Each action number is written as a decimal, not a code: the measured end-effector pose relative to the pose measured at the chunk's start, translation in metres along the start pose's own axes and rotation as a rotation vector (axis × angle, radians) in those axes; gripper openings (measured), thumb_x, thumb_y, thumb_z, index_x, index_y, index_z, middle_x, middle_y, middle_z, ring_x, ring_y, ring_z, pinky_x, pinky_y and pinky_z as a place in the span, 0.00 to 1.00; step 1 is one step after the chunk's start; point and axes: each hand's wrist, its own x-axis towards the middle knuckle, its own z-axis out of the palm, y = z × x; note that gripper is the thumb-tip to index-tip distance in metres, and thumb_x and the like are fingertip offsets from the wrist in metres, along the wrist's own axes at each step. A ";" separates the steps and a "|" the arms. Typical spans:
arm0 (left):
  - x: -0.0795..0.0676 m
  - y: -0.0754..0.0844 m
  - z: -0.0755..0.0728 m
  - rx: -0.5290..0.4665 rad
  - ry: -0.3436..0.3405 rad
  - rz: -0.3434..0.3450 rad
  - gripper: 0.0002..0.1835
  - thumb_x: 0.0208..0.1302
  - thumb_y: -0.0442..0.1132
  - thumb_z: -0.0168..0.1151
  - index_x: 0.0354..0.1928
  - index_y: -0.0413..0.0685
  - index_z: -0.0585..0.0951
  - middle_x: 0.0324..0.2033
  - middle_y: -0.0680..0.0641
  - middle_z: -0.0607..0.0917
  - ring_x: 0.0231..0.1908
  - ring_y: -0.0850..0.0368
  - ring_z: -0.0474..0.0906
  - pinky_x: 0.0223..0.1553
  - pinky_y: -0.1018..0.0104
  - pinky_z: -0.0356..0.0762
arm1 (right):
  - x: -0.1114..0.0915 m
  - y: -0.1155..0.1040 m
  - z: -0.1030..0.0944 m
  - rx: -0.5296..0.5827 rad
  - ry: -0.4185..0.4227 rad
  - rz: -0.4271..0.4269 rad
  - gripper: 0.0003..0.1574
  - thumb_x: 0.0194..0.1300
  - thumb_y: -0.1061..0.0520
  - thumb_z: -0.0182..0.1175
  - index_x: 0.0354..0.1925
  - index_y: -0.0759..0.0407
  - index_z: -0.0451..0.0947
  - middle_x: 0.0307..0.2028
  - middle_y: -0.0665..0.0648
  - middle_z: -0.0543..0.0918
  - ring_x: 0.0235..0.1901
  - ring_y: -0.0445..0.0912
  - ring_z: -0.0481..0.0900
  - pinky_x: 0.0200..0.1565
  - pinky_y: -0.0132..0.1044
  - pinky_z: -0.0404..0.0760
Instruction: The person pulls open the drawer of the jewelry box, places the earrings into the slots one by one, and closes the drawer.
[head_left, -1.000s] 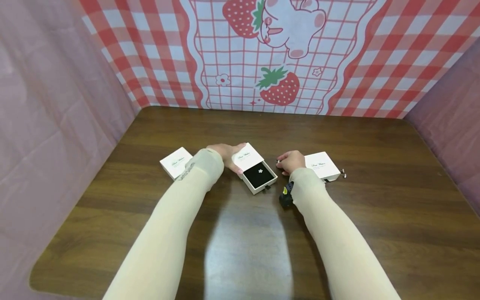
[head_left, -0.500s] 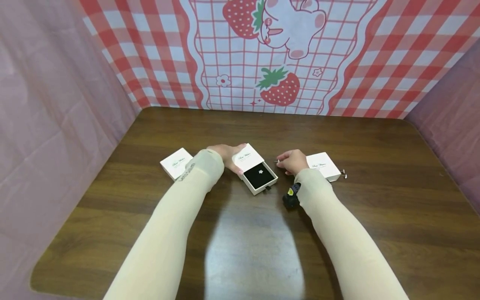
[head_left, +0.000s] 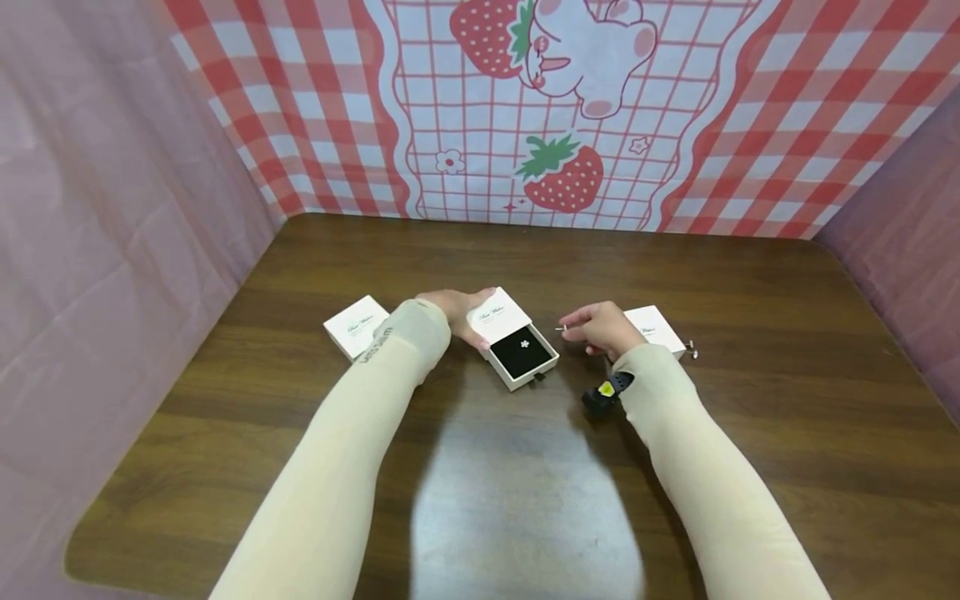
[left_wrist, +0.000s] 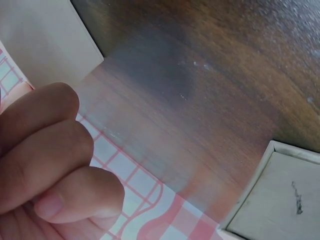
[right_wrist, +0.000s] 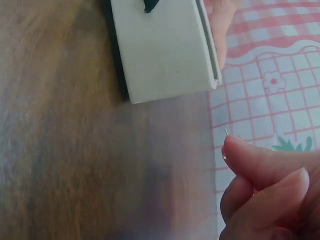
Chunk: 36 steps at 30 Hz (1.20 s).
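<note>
White box (head_left: pixel 504 319) (1 of 3) lies between the left hand (head_left: pixel 461 317), gripping it, and right hand (head_left: pixel 609 329), pinching 1 pin (head_left: pixel 561 329).

Drawer box (head_left: pixel 497 314) between two boxes (head_left: pixel 355 327)

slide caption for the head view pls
Left hand holds a part-open box with a flower ornament; right hand pinches a tiny shiny piece nearby.

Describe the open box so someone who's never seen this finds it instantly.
On the brown wooden table, look between the left white box and the right white box. There the person's left hand grips the middle box. It alone shows a pulled-out drawer, its black insert bearing a small flower-shaped piece.
</note>
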 end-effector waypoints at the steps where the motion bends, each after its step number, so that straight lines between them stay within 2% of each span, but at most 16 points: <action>1: -0.001 -0.001 0.000 -0.002 0.002 -0.004 0.58 0.54 0.61 0.67 0.76 0.58 0.41 0.70 0.43 0.61 0.64 0.47 0.64 0.63 0.57 0.61 | -0.001 0.000 0.000 0.005 -0.003 -0.007 0.21 0.63 0.65 0.61 0.53 0.75 0.75 0.42 0.60 0.80 0.14 0.35 0.64 0.18 0.24 0.68; 5: -0.002 -0.001 -0.001 0.000 0.003 -0.014 0.58 0.53 0.62 0.67 0.76 0.60 0.42 0.70 0.43 0.62 0.64 0.48 0.64 0.62 0.57 0.62 | -0.006 0.000 0.000 -0.003 -0.005 -0.027 0.22 0.64 0.63 0.61 0.54 0.73 0.75 0.43 0.61 0.81 0.13 0.36 0.65 0.18 0.26 0.68; 11: 0.000 0.001 -0.001 -0.002 0.006 0.002 0.57 0.53 0.62 0.67 0.76 0.59 0.42 0.69 0.43 0.63 0.63 0.49 0.65 0.62 0.57 0.62 | -0.016 -0.005 -0.001 0.022 -0.008 -0.083 0.22 0.62 0.65 0.62 0.53 0.76 0.75 0.26 0.46 0.80 0.12 0.36 0.62 0.16 0.27 0.64; 13: 0.000 0.001 -0.001 0.002 0.004 0.001 0.57 0.54 0.62 0.67 0.76 0.59 0.42 0.69 0.43 0.63 0.63 0.49 0.66 0.62 0.57 0.62 | -0.017 -0.008 0.001 0.028 -0.009 -0.102 0.22 0.61 0.66 0.62 0.52 0.77 0.75 0.24 0.44 0.79 0.11 0.36 0.59 0.15 0.27 0.61; 22: -0.001 0.002 0.000 0.003 0.001 -0.006 0.57 0.54 0.62 0.67 0.76 0.59 0.42 0.70 0.43 0.62 0.64 0.49 0.64 0.63 0.58 0.61 | -0.024 -0.016 0.007 -0.070 0.014 -0.146 0.19 0.60 0.65 0.63 0.48 0.75 0.79 0.35 0.57 0.85 0.11 0.36 0.56 0.15 0.28 0.59; 24: -0.001 0.002 0.000 -0.006 0.000 -0.009 0.57 0.53 0.62 0.67 0.76 0.60 0.42 0.70 0.43 0.62 0.64 0.49 0.64 0.63 0.58 0.61 | -0.025 -0.017 0.009 -0.081 0.010 -0.151 0.18 0.60 0.65 0.63 0.48 0.75 0.79 0.35 0.58 0.85 0.11 0.36 0.55 0.15 0.28 0.59; 29: -0.001 0.002 0.000 -0.011 0.007 -0.011 0.57 0.54 0.62 0.67 0.76 0.60 0.42 0.70 0.43 0.61 0.64 0.48 0.64 0.63 0.57 0.61 | -0.027 -0.022 0.010 -0.149 -0.008 -0.187 0.16 0.59 0.66 0.63 0.46 0.75 0.80 0.27 0.57 0.83 0.10 0.36 0.56 0.15 0.29 0.59; 32: -0.002 0.001 0.000 -0.009 0.010 -0.014 0.57 0.54 0.61 0.67 0.76 0.59 0.42 0.70 0.43 0.61 0.65 0.48 0.63 0.63 0.57 0.61 | -0.026 -0.025 0.011 -0.209 -0.017 -0.230 0.15 0.57 0.66 0.64 0.43 0.75 0.81 0.30 0.62 0.85 0.18 0.38 0.67 0.22 0.30 0.67; 36: -0.002 0.001 0.001 -0.016 0.005 -0.020 0.57 0.54 0.62 0.67 0.76 0.60 0.42 0.70 0.42 0.62 0.65 0.48 0.63 0.63 0.57 0.61 | -0.021 -0.024 0.017 -0.260 -0.026 -0.263 0.14 0.56 0.67 0.65 0.41 0.74 0.82 0.39 0.66 0.85 0.37 0.44 0.75 0.38 0.33 0.72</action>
